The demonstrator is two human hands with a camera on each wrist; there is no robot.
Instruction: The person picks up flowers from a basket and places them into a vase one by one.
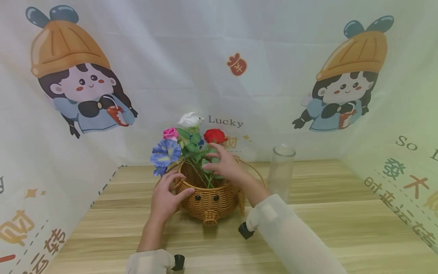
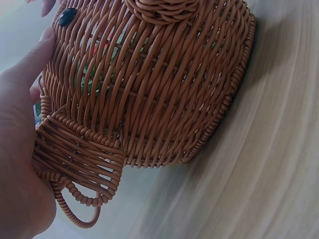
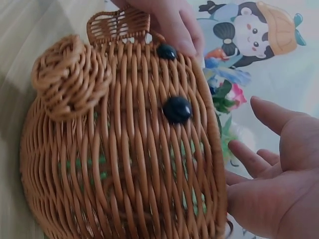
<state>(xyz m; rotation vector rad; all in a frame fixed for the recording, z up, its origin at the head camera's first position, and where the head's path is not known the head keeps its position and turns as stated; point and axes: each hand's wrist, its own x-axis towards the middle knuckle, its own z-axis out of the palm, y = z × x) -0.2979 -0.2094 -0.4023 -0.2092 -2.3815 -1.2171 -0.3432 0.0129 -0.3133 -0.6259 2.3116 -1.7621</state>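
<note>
A brown wicker basket [image 1: 208, 201] with a pig's snout and black button eyes stands on the table. My left hand [image 1: 167, 194] holds its left rim, the thumb along the front near one eye, as the left wrist view [image 2: 22, 144] also shows of that hand. My right hand [image 1: 224, 161] is over the basket's opening with spread fingers, close to the stem of a red rose [image 1: 215, 136]; nothing shows in its grasp. A white rose [image 1: 190, 120], a pink rose [image 1: 170, 133] and a blue flower [image 1: 165, 153] lean out at the left. The stems' lower ends are partly hidden.
A clear glass vase [image 1: 281, 171] stands right of the basket, near the back edge of the wooden table [image 1: 318, 220]. The basket's thin handle [image 1: 256, 167] arches out between them. Printed cloth [image 1: 267, 95] hangs behind and along both sides.
</note>
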